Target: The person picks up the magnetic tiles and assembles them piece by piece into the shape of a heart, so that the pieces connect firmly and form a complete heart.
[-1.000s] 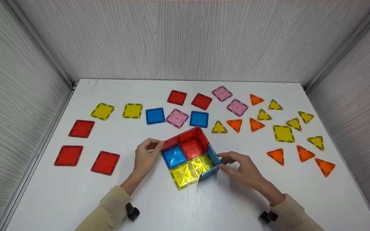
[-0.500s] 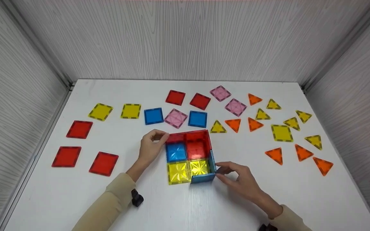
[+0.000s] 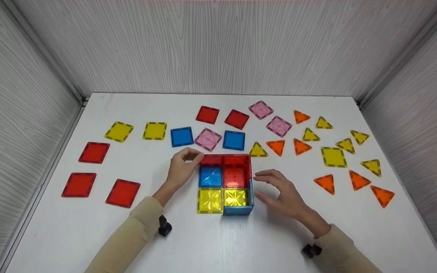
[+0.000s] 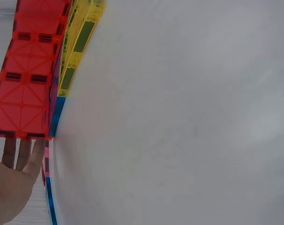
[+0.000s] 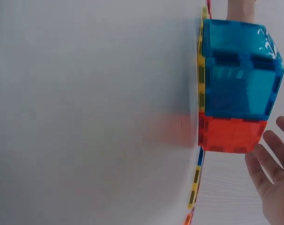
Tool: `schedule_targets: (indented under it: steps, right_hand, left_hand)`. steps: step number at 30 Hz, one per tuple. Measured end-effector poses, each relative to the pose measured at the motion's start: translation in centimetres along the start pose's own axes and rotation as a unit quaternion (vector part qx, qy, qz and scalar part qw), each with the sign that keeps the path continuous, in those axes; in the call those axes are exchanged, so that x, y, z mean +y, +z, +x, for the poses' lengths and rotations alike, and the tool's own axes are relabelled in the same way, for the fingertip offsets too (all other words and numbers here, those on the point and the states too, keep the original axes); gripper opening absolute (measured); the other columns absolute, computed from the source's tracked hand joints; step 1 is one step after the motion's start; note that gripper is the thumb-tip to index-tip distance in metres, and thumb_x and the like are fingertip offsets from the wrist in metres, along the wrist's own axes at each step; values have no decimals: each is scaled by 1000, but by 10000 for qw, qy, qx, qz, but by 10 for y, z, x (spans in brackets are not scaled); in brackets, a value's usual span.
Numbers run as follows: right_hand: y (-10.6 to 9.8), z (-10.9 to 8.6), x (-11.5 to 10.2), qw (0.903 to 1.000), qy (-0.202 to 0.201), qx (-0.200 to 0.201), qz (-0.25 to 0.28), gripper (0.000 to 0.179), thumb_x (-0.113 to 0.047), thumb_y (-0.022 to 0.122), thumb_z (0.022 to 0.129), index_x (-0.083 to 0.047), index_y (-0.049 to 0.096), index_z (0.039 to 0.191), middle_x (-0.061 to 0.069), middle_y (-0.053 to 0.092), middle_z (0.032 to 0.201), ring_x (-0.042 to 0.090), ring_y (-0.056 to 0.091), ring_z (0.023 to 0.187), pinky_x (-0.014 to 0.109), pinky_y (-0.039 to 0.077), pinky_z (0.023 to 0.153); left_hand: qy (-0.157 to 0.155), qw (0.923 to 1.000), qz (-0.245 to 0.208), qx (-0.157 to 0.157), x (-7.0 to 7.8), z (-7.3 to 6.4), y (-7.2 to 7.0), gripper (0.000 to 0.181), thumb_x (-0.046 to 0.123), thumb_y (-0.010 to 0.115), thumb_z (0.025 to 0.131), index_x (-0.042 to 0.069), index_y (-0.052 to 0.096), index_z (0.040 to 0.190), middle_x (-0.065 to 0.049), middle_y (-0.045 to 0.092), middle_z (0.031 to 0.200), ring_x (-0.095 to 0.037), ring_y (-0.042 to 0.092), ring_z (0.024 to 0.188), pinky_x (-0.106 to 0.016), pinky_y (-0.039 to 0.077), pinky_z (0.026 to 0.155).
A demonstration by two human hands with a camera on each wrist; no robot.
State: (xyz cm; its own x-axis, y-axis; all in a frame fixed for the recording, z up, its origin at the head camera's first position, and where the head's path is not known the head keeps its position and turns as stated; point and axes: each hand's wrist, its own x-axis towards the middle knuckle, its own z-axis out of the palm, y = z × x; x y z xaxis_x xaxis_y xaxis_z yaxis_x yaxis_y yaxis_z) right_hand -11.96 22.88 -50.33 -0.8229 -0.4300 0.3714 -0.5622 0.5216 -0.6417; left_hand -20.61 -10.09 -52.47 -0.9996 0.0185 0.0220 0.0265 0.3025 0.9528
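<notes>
Left hand (image 3: 182, 168) pinches the box (image 3: 223, 187), right hand (image 3: 281, 195) spreads beside it

We see the left hand gripping the left end of the red rear wall (image 3: 211, 160) between thumb and fingers. The box sits in the near middle of the white bench (image 3: 47, 235). Its floor is four square tiles: blue behind yellow on the left, red behind yellow on the right. Two red tiles stand along the rear; on the right side we find a red tile (image 3: 248, 167) behind a blue one (image 3: 251, 191), and another blue tile (image 3: 237, 211) stands across the near right edge. The right hand has its thumb and fingers wide apart, just beside that right side; we cannot tell whether the fingertips touch it.

Sweeping the bench from the left, we pass three red squares (image 3: 94, 152), two yellow squares (image 3: 154, 131), then a blue square (image 3: 182, 136) and a pink square (image 3: 208, 139) behind the box. Two more red squares (image 3: 236, 118) lie farther back, with a second blue square (image 3: 234, 140) in front of them and two pink ones (image 3: 279, 126) to their right. Farthest right, six yellow triangles (image 3: 311, 135) and six orange triangles (image 3: 325, 184) lie scattered around a yellow square (image 3: 334, 156).
</notes>
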Motion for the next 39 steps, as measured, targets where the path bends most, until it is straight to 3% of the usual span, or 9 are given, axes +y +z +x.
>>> schedule_targets:
  steps: [6, 12, 18, 27, 30, 35, 37, 39]
  right_hand:
    - [-6, 14, 6, 9957, -576, -369, -628, 55, -29, 85, 88, -19, 68, 139, 8, 61, 150, 23, 57, 139, 49, 58, 107]
    - [-7, 15, 8, 9879, -902, -658, -1077, 64, -45, 86, 85, -20, 67, 141, 10, 60, 152, 24, 57, 140, 50, 60, 103]
    - [-9, 15, 8, 9833, -1081, -656, -1309, 66, -48, 85, 84, -21, 66, 141, 9, 60, 153, 24, 59, 139, 52, 59, 104]
    - [-9, 17, 8, 9804, -1173, -721, -1406, 66, -50, 83, 86, -24, 65, 143, 10, 60, 153, 24, 58, 140, 52, 58, 104]
    - [-9, 18, 7, 9806, -1141, -715, -1422, 66, -51, 83, 85, -25, 65, 143, 10, 60, 153, 24, 58, 140, 52, 58, 104]
    - [-9, 18, 7, 9800, -1158, -696, -1459, 65, -52, 83, 85, -26, 65, 142, 8, 60, 153, 23, 57, 141, 52, 58, 105]
    - [-8, 17, 7, 9800, -1178, -683, -1449, 65, -52, 83, 85, -25, 65, 142, 8, 60, 153, 23, 57, 141, 52, 58, 105]
    - [-8, 17, 8, 9802, -1185, -663, -1441, 64, -52, 83, 85, -25, 65, 141, 8, 60, 153, 23, 57, 141, 52, 58, 105]
  left_hand:
    - [5, 10000, 14, -90, 1, 0, -2, 22, 29, 71, 103, 13, 73, 117, -5, 75, 117, -19, 66, 109, -26, 56, 97]
    - [-26, 9996, 29, -291, 5, -6, -17, 35, 29, 66, 105, 9, 67, 135, -8, 71, 134, -22, 66, 123, -40, 56, 111]
    - [-254, 9988, 300, -279, 3, -26, -55, 41, 29, 66, 106, 10, 62, 142, -10, 65, 144, -26, 60, 134, -45, 50, 118]
    - [-391, 9950, 924, 31, -9, -64, -122, 51, 37, 66, 105, 13, 55, 149, -11, 57, 153, -32, 53, 142, -54, 45, 121]
    - [-416, 9933, 1068, 151, -14, -73, -137, 53, 39, 66, 104, 14, 54, 150, -10, 57, 153, -30, 53, 142, -51, 47, 120]
    - [-317, 9853, 1650, 317, -25, -89, -157, 51, 32, 68, 103, 13, 55, 150, -12, 57, 150, -31, 55, 136, -19, 52, 102]
    - [-244, 9814, 1865, 382, -30, -95, -162, 50, 27, 70, 102, 11, 56, 148, -14, 57, 148, -32, 55, 134, -19, 53, 98]
    - [-142, 9781, 2027, 440, -35, -99, -166, 49, 22, 71, 101, 9, 58, 147, -17, 57, 147, -34, 54, 133, -33, 58, 100]
